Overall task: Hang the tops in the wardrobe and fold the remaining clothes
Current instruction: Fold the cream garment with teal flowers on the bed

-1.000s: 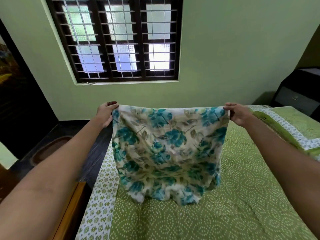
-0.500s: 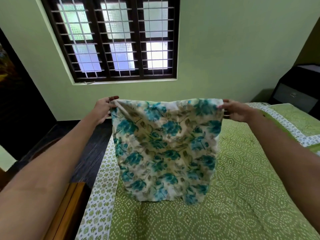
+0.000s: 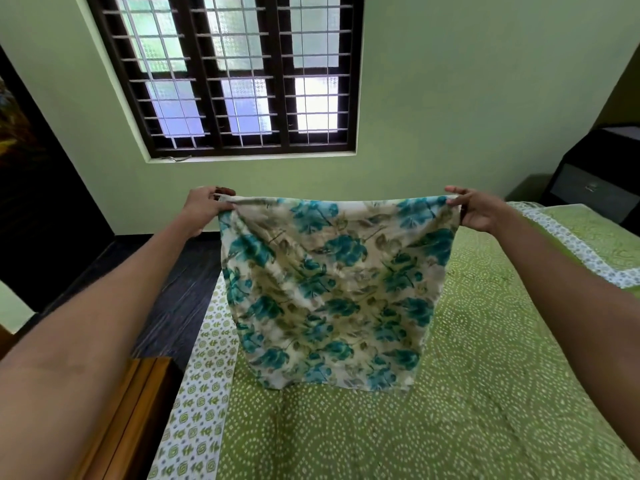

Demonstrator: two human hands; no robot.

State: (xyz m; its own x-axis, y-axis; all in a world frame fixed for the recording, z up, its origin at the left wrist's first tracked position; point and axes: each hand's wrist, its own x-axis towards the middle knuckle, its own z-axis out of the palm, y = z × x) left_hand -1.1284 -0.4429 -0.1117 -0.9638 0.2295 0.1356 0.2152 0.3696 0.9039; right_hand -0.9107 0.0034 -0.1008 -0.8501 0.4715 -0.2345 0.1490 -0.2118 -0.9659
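**Hold it flat, then lay it down slow**

The left hand (image 3: 204, 209) pinches one top corner of the flowery cloth (image 3: 332, 292). The right hand (image 3: 479, 211) pinches the other top corner. The fingers (image 3: 457, 199) are curled tight on the edge, so both hands are holding the cloth. The hands are far apart, and the top edge is pulled nearly straight between them.

The cloth hangs in the air over the bed (image 3: 485, 393). Its bottom edge looks like it is just at the green bed cover, but I cannot tell if it touches.

It looks like this cloth is going to be folded. To do it well, I think the hands should keep the top edge tight so there is no sag in the middle. Both corners should stay at the same height. Then the cloth can come down slowly, bottom edge first, so it lies flat with no bumps.

If one hand drops lower, the cloth could go down crooked. The left side hangs near the edge of the bed, so it may slip off there.
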